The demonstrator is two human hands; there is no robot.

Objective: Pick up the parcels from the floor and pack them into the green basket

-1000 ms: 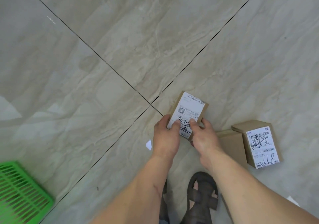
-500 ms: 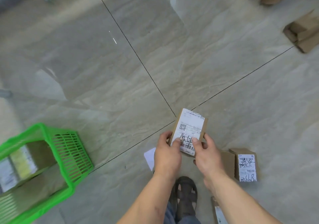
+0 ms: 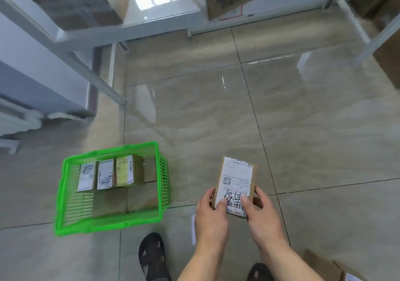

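Both hands, left hand (image 3: 211,212) and right hand (image 3: 260,212), grip the parcel (image 3: 236,183) by its near end, label up, long axis pointing away, right of the green basket (image 3: 65,194).

basket (image 3: 112,222): green | parcel (image 3: 236,183): brown, white label | floor (image 3: 216,118): beige marbled

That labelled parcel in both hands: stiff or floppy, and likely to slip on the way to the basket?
The parcel looks stiff: its cardboard edges stay straight though only its near end is held. Probably light, since the left hand and right hand pinch it with fingertips. Its label may be slick under the thumbs.
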